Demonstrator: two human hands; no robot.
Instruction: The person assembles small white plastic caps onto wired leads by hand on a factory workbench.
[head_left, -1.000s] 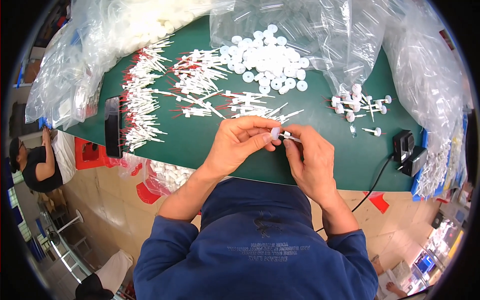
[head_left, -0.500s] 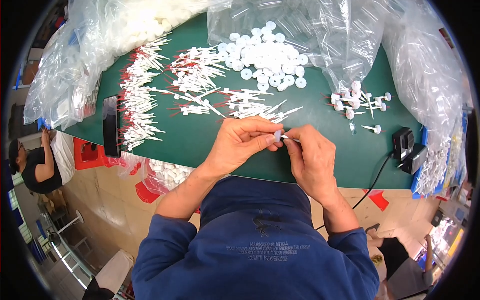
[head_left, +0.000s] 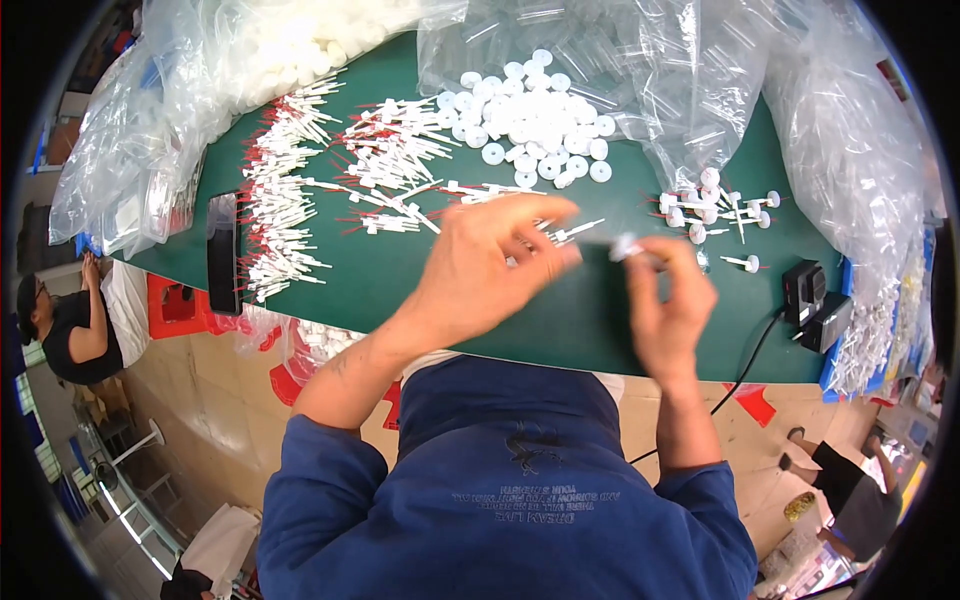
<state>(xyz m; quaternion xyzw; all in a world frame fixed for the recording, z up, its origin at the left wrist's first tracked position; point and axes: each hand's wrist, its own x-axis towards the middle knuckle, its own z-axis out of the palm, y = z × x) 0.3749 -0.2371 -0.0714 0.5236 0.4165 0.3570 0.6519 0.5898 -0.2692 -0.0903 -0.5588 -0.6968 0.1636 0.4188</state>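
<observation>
Pinched at the fingertips of my right hand (head_left: pixel 674 305) is a small white disc-topped stem (head_left: pixel 625 247), smeared by motion. My left hand (head_left: pixel 475 262) is apart from it, with fingers stretched and thumb spread; nothing shows in its grasp. Beneath and beyond the left fingers lie thin white stems with red wires (head_left: pixel 480 193), partly hidden by that hand. Farther back sits a heap of white holed discs (head_left: pixel 540 120). To the right is a cluster of disc-topped stems (head_left: pixel 705 207), with a single one (head_left: pixel 742 263) lying nearer me.
More white stems (head_left: pixel 278 190) form a long row at left beside a black phone (head_left: pixel 222 250). Clear plastic bags (head_left: pixel 690 80) cover the back of the green table (head_left: pixel 580 320). Black devices with a cable (head_left: pixel 806 290) stand at right, near a blue tray of small parts (head_left: pixel 865 340).
My hands have parted. The right hand moved right, carrying the disc-topped stem away from the left fingers, while the left hand opened and its fingers spread.
</observation>
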